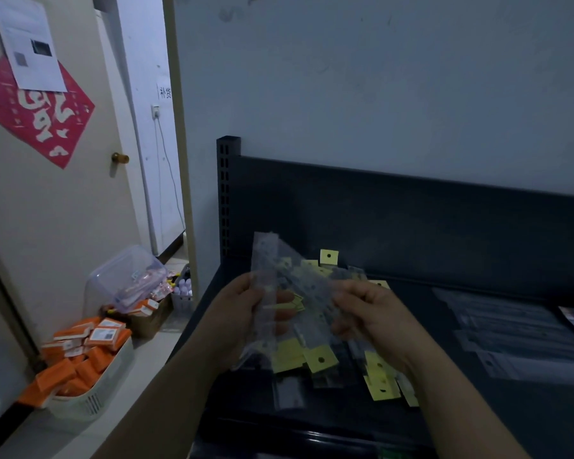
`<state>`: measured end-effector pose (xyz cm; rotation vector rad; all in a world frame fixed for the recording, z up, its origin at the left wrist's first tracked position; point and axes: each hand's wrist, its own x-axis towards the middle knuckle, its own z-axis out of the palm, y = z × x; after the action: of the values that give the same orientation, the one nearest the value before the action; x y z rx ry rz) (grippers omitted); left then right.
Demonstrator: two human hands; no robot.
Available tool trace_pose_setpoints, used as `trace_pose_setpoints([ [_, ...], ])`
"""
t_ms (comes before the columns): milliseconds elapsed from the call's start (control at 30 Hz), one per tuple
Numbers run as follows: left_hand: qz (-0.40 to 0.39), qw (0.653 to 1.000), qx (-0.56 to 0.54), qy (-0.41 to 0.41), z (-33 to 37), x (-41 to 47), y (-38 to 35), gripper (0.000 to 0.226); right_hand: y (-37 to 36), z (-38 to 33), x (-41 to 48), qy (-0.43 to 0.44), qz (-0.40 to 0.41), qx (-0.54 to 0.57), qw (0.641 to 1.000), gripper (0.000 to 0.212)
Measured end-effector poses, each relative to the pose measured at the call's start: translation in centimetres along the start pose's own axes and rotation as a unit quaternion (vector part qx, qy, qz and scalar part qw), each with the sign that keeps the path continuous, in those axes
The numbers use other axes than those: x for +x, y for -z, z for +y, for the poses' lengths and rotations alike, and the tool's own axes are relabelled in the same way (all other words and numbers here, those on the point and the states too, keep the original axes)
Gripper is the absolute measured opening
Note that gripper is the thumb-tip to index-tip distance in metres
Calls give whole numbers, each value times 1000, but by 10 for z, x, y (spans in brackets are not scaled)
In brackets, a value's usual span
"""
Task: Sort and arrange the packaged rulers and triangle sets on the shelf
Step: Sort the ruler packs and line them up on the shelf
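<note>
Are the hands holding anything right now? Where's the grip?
Both are. The left hand grips a clear ruler packet around mid-length. The right hand pinches a second clear packet by its right side.

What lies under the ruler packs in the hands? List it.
Under the held ruler packs, more packaged rulers with yellow hang tabs lie heaped on the dark shelf. The left hand and right hand cover the heap's middle.

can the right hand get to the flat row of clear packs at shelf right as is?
Probably yes: nothing stands between the right hand and the row of clear packs on the shelf. But it grips ruler packs, so it would need to set those down first.
</note>
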<state>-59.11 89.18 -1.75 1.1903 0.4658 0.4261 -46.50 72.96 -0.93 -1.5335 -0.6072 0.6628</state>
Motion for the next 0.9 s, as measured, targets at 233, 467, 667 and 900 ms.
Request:
trace_pose_setpoints([
  [233,-11,998,29,-48,0,-7,-11,24,1,-2,3,-34,17,53,998,9],
  [467,64,993,43,-88,-14,-4,-27,18,8,14,11,48,114,-204,971,23],
  [667,82,992,-99,-6,-9,-2,-6,13,34,25,7,-20,131,-443,887,31],
  [900,91,993,-77,16,-16,-1,-7,13,41,18,14,-80,121,-357,923,23],
])
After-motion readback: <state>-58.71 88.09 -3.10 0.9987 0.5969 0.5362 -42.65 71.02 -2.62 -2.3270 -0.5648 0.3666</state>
